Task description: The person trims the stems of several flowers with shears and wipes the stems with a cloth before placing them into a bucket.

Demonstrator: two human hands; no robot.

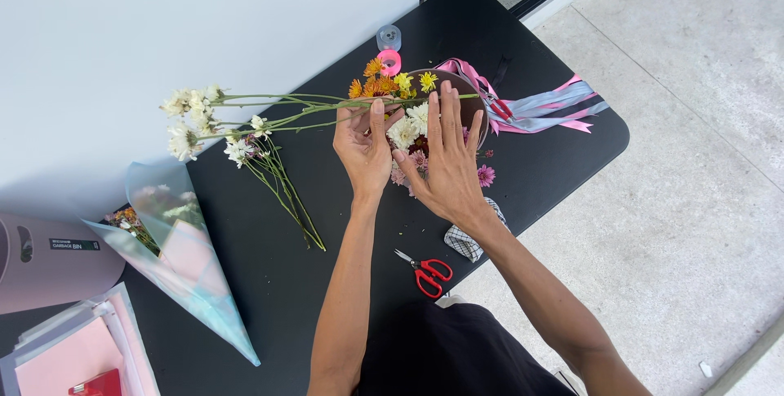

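- Step in hand, as I judge it: arranging flowers in the round brown bowl (478,110) at the table (555,159) far edge
- left hand (363,147) is pinching shut on the long green stems (302,110) of the white-flower spray (189,118), holding them level across the bowl rim
- right hand (445,159) is lying open, fingers spread, pressing flat on the white blooms (408,126) in the bowl
- Next move prob. needs trimming; red scissors (429,273) are lying near, by the person's body; ribbons (539,110) just beside the bowl
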